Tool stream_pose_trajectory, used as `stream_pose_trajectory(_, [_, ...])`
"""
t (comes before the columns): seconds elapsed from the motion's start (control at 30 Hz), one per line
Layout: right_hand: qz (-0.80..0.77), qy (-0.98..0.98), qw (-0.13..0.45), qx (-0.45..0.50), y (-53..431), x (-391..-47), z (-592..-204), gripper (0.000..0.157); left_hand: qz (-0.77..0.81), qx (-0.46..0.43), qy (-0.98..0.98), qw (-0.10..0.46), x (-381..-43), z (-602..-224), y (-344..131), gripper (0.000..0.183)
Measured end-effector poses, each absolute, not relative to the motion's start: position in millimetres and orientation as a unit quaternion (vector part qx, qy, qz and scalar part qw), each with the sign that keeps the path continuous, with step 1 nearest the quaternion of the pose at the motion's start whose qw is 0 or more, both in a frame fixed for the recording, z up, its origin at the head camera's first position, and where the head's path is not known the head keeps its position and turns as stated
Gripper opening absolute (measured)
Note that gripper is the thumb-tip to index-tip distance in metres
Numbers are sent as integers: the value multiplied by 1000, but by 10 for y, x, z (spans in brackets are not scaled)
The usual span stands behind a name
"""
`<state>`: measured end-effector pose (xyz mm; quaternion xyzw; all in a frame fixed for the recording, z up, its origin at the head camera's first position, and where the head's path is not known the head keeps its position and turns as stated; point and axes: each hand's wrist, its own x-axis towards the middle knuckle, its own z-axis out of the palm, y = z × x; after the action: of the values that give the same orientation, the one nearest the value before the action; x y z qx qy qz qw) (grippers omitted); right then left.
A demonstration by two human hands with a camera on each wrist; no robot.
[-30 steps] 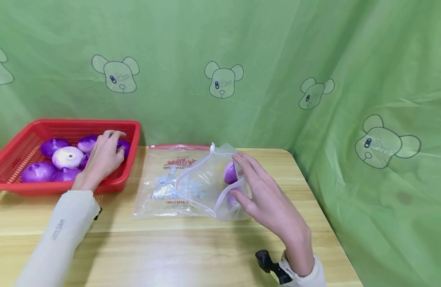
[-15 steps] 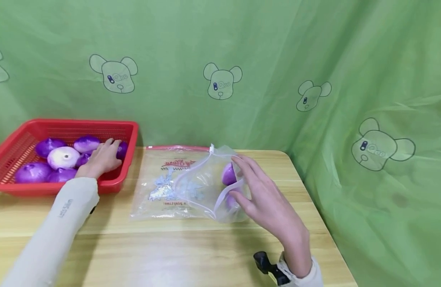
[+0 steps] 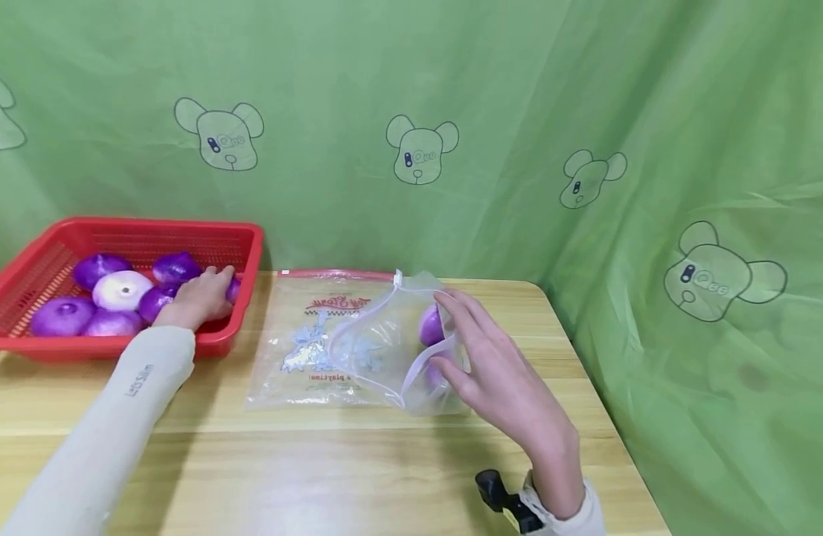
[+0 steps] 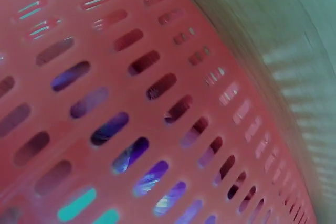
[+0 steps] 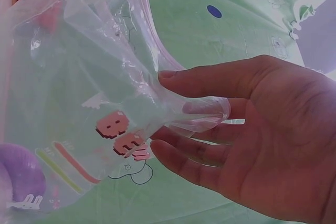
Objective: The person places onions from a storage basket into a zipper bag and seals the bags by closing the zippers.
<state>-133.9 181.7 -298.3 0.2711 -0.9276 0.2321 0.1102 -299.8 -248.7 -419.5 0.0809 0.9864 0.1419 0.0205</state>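
Note:
My left hand (image 3: 199,299) reaches down into the red basket (image 3: 247,298), its fingers curled over a purple onion (image 3: 234,289) at the right end. Much of that onion is hidden under the hand. In the left wrist view the slotted basket wall (image 4: 173,124) hides the hand, with purple showing through the slots. My right hand (image 3: 498,365) holds the mouth of a clear zip bag (image 3: 378,327) between thumb and fingers, its edge bunched there in the right wrist view. A purple onion (image 5: 23,171) lies inside that bag.
Several more onions fill the basket's left and middle, one pale onion (image 3: 122,290) among them. Another clear printed bag (image 3: 311,335) with a red zip strip lies flat on the wooden table (image 3: 304,469). Green curtain (image 3: 478,112) hangs behind and at the right.
My left hand has sunk lower into the basket, onto the onion at its right end. The right hand keeps its hold on the bag, nearly unmoved.

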Motion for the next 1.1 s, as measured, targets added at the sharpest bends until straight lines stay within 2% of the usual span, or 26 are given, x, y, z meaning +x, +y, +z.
stream_pose_trajectory(0.23, [235,-929,104,267,1829,-1322,-2980,78,188,72,979,16,-2997,-4188,-2507,56])
stream_pose_trajectory(0.53, [232,-928,111,269,1846,-1316,-2963,78,193,105,971,-89,-2929,-4060,-2468,42])
stream_pose_trajectory(0.73, [231,-928,112,272,1846,-1315,-2956,77,194,100,971,-98,-2770,-4020,-2447,53])
stream_pose_trajectory(0.83, [230,-927,112,272,1844,-1316,-2956,77,194,97,971,-103,-2679,-4008,-2441,53])
stream_pose_trajectory(1.1, [232,-928,109,270,1841,-1305,-2962,76,254,69,950,-167,-2429,-3870,-2389,61])
